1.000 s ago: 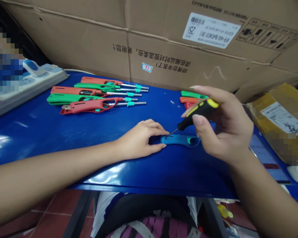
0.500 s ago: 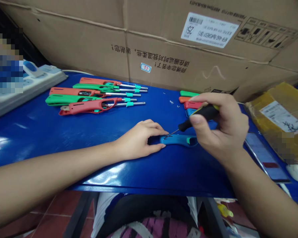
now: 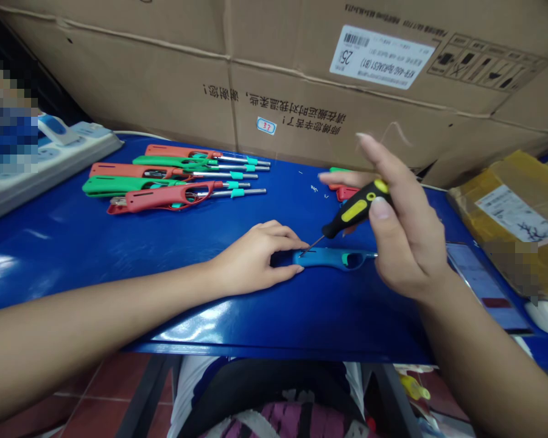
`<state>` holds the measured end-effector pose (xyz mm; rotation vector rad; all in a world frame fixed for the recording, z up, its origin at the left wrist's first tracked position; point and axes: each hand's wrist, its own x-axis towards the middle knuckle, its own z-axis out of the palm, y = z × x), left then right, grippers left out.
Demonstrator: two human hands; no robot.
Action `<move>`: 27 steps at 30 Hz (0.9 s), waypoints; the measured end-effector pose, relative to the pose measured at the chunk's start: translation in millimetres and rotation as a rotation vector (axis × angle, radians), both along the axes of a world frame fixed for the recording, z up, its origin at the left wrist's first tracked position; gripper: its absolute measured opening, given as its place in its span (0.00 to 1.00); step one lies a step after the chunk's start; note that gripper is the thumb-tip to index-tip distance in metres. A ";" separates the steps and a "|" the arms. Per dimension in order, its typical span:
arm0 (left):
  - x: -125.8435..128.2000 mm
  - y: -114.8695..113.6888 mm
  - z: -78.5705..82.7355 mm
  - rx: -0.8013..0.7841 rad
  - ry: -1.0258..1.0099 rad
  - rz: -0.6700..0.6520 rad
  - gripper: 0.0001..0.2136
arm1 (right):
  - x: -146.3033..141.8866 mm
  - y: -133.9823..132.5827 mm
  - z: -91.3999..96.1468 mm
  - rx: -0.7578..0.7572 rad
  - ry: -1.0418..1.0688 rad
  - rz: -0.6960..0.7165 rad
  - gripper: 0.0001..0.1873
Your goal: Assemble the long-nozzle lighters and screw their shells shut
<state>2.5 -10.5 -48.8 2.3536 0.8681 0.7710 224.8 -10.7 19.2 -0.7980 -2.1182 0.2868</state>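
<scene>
A blue long-nosed lighter (image 3: 331,258) lies flat on the blue table (image 3: 119,243). My left hand (image 3: 256,258) is closed round its handle end and presses it down. My right hand (image 3: 404,231) pinches a black and yellow screwdriver (image 3: 351,213) between thumb and fingers, with the index and middle fingers stretched out above it. The screwdriver's thin tip touches the lighter's body right by my left fingertips.
Several red and green lighters (image 3: 173,176) lie in a row at the back left. A few more coloured lighters (image 3: 344,185) sit behind my right hand. Large cardboard boxes (image 3: 301,73) wall off the back. A white power strip (image 3: 50,155) is at far left, a yellow parcel (image 3: 516,213) at right.
My right hand has rolled the screwdriver handle in its fingers; the index and middle fingers, curled over it half a second ago, now stretch out. The tip stays on the lighter. My left hand has not moved.
</scene>
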 end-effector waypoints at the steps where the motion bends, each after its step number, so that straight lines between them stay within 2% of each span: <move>1: -0.1 -0.1 -0.2 0.002 -0.003 -0.001 0.15 | -0.1 0.3 -0.5 0.010 -0.003 0.010 0.25; 4: -0.6 -0.1 -0.8 0.016 -0.010 0.000 0.15 | -0.1 1.0 -2.1 0.156 0.003 -0.065 0.18; 6: -0.7 0.1 -0.9 0.018 -0.010 0.004 0.15 | 0.2 -0.2 -2.3 0.197 0.023 -0.111 0.17; 9: -0.4 0.2 -0.5 0.003 -0.002 0.005 0.15 | 0.1 -3.9 -0.2 0.023 0.053 -0.063 0.24; 11: 0.0 0.3 -0.1 -0.001 -0.001 0.003 0.15 | -1.0 -5.3 1.5 -0.026 0.056 -0.012 0.24; 13: 0.3 0.3 0.0 0.005 -0.001 0.005 0.15 | -2.6 -4.5 1.8 0.085 0.032 -0.020 0.21; 16: 0.7 0.3 0.3 0.009 0.002 0.011 0.15 | -3.4 -1.1 -0.6 0.331 0.008 -0.122 0.10; 17: 0.8 0.2 0.5 0.007 0.003 0.010 0.15 | -2.9 -0.1 -1.6 0.359 0.023 -0.138 0.09; 18: 0.9 0.2 0.8 0.004 0.002 0.009 0.15 | -2.1 0.3 -2.3 0.333 0.047 -0.133 0.11; 21: 1.0 -0.1 1.3 -0.005 0.000 0.004 0.14 | 0.1 -1.0 -1.5 0.074 0.081 -0.054 0.21; 23: 0.9 -0.1 1.3 -0.007 0.001 0.006 0.14 | -0.2 -2.6 0.8 0.005 0.042 -0.022 0.23; 24: 0.8 -0.1 1.1 -0.006 0.000 0.007 0.14 | -0.8 -3.0 1.9 0.048 0.011 -0.034 0.22; 27: 0.3 0.1 0.6 0.004 -0.005 0.009 0.14 | -2.3 -2.4 2.3 0.319 -0.044 -0.155 0.17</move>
